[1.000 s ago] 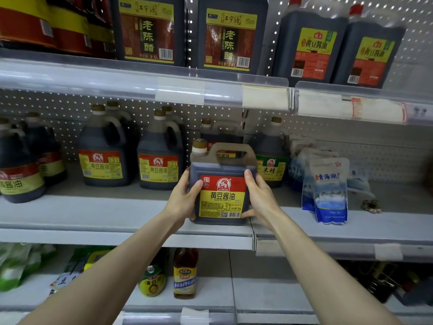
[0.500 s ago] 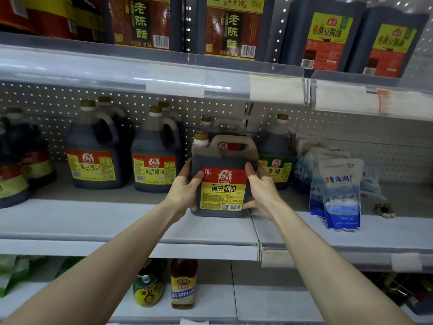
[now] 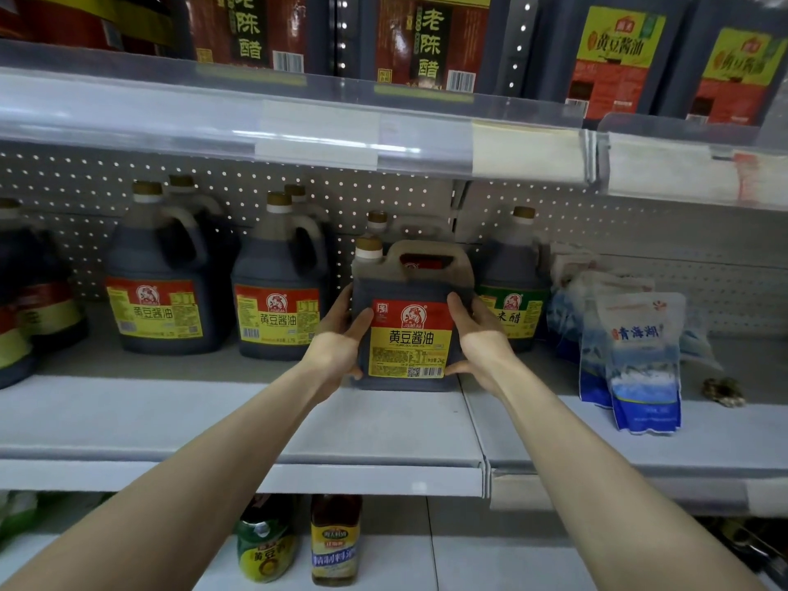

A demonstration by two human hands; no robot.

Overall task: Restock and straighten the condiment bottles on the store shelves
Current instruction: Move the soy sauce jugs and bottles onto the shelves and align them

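Observation:
A square dark soy sauce jug [image 3: 411, 322] with a red and yellow label stands upright on the middle shelf [image 3: 375, 424], label facing me. My left hand [image 3: 339, 343] grips its left side and my right hand [image 3: 479, 339] grips its right side, thumbs on the front. Two round soy sauce jugs [image 3: 157, 287] [image 3: 279, 292] stand to its left. A green-labelled vinegar jug [image 3: 514, 287] stands just behind its right. Another jug [image 3: 379, 223] is partly hidden behind it.
Blue and white salt bags [image 3: 639, 360] lean at the right of the shelf, with a small brown object [image 3: 725, 392] beyond. Big vinegar and soy jugs [image 3: 426, 40] fill the upper shelf. Small bottles [image 3: 334, 539] stand on the lower shelf. More jugs [image 3: 25, 300] sit at far left.
Both hands have slid the square jug back from the shelf's front edge, deeper in toward the row of jugs. The grip stays the same.

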